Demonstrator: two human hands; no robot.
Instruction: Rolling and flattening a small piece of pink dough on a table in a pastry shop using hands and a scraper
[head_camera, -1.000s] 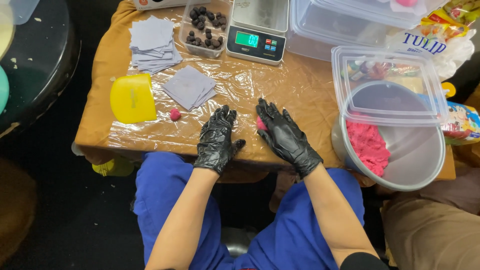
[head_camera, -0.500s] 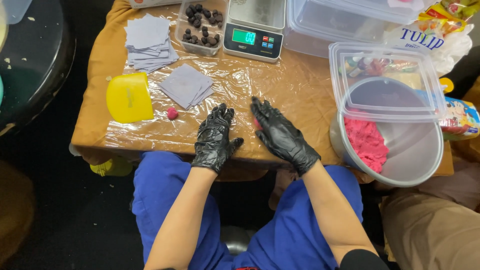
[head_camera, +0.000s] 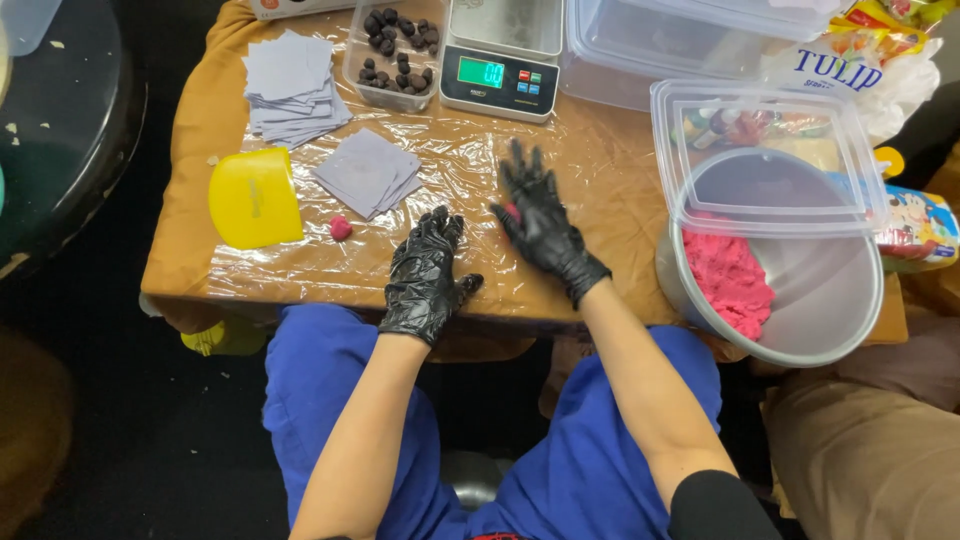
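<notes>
Now a small pink dough piece (head_camera: 511, 210) is pressed flat onto the plastic-covered tabletop (head_camera: 600, 180) under the spread right hand (head_camera: 540, 222); the left hand (head_camera: 428, 275) is rested loosely curled, empty, just beside.

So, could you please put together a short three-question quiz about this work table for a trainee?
1. True or false: the right hand lies flat, palm down, over a bit of pink dough.
2. What fills part of the metal bowl? A) pink dough B) dark balls C) paper squares
3. What lies just right of the yellow scraper, apart from the left hand?

Key: 1 true; 2 A; 3 a small pink dough ball.
</notes>
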